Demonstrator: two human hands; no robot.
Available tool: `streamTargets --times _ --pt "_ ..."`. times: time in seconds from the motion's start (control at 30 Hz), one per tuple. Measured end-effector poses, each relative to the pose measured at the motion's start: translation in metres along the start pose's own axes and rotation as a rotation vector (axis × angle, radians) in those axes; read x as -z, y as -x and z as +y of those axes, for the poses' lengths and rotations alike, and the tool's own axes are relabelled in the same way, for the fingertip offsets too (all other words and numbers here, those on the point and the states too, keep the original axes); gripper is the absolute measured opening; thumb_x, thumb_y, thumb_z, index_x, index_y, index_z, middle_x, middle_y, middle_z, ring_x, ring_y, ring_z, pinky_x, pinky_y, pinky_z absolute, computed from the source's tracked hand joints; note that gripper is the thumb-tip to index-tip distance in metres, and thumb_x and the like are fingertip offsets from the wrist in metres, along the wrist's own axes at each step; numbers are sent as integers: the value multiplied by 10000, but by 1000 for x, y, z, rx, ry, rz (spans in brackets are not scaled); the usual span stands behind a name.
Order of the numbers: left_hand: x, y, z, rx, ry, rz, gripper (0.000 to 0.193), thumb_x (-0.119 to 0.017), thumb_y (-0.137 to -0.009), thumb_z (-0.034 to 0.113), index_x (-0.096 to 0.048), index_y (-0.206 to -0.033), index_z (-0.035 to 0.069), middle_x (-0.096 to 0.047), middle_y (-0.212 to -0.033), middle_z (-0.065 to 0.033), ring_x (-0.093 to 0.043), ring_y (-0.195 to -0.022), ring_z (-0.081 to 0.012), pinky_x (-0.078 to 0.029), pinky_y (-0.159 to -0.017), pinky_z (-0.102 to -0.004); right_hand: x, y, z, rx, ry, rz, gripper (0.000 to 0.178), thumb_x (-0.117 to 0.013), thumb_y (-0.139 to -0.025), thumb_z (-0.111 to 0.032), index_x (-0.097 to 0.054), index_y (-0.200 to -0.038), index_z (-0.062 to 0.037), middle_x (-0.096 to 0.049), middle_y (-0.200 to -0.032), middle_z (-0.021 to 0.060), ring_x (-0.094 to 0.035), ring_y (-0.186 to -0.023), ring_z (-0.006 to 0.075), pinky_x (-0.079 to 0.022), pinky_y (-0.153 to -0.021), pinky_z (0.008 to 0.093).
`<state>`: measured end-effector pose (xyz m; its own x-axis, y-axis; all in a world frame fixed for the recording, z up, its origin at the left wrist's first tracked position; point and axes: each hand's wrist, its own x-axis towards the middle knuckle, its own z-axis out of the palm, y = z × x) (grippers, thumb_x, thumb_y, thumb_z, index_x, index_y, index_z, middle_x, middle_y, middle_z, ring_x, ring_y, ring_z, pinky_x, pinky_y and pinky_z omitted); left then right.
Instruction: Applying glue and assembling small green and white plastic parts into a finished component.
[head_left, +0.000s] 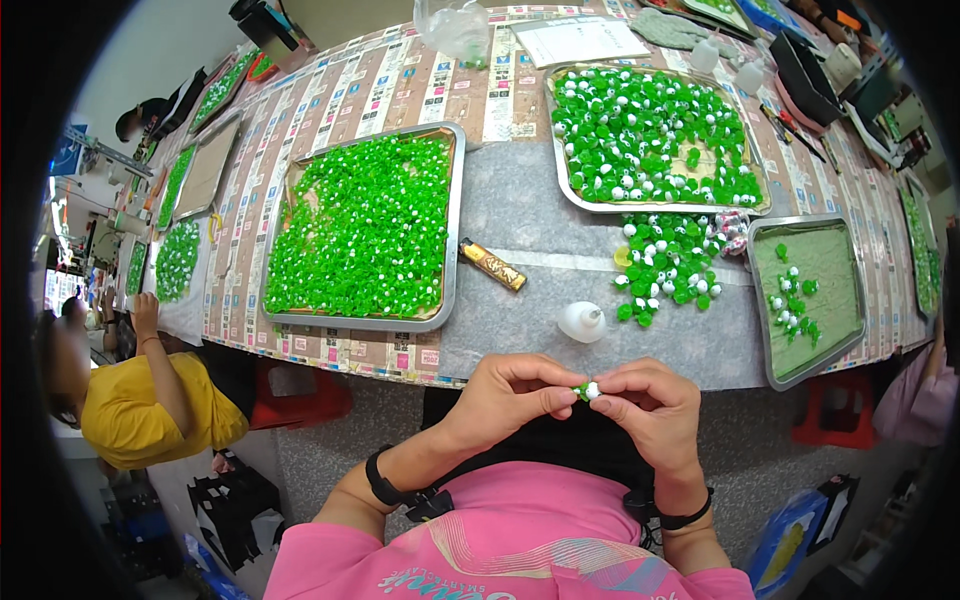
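Observation:
Between my two hands, just off the table's near edge, is a small green piece with a white ball [592, 391]. My left hand [515, 398] pinches its green end between thumb and forefinger. With thumb and fingertips, my right hand [648, 405] grips the white ball side. A white squeeze bottle [582, 322] stands on the grey cloth just beyond my hands. Farther right on that cloth lies a loose pile of green and white pieces [668, 268]. A lighter with a gold and brown wrap [492, 266] lies to the left of the bottle.
A metal tray [455, 230] of small green pieces sits at left. Another tray [562, 170] at the back right holds green and white pieces. A smaller tray [853, 290] at right has a few. A person in yellow [150, 410] sits at left; pliers [785, 125] lie back right.

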<state>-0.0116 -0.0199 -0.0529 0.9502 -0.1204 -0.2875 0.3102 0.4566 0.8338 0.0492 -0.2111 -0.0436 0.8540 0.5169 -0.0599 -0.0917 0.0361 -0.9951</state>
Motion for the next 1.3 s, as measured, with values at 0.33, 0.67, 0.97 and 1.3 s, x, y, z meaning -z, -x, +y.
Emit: streamTargets --times 0.33,0.67,0.97,1.3 --pt "0 0 0 45 -27 3 164 -635 -848 23 -666 -1002 -23 -650 -884 -92 -619 -732 -111 -525 -666 -220 1 1 1 176 159 -5 212 -722 -683 85 -702 -860 -30 -657 -864 92 -645 -762 147 -530 -656 241" --pt "-4 1 -3 -59 -169 19 133 -620 -818 -68 -676 -934 -37 -629 -865 -107 -626 -731 -135 -526 -649 -226 4 0 4 252 204 -84 198 -701 -666 124 -697 -810 -12 -655 -845 108 -659 -769 183 -554 -664 260" --pt "-5 3 -7 -10 -102 38 137 -629 -818 -56 -668 -947 -35 -627 -870 -89 -634 -754 -131 -531 -654 -224 5 -1 9 152 87 -98 192 -692 -669 142 -692 -799 0 -655 -834 109 -661 -757 176 -558 -667 263" --pt "-7 0 3 27 -77 34 154 -663 -821 4 -659 -973 -21 -659 -859 -66 -626 -743 -98 -519 -670 -212 11 1 12 -50 -141 -57 180 -705 -711 102 -675 -867 17 -639 -929 126 -648 -847 173 -544 -748 256"
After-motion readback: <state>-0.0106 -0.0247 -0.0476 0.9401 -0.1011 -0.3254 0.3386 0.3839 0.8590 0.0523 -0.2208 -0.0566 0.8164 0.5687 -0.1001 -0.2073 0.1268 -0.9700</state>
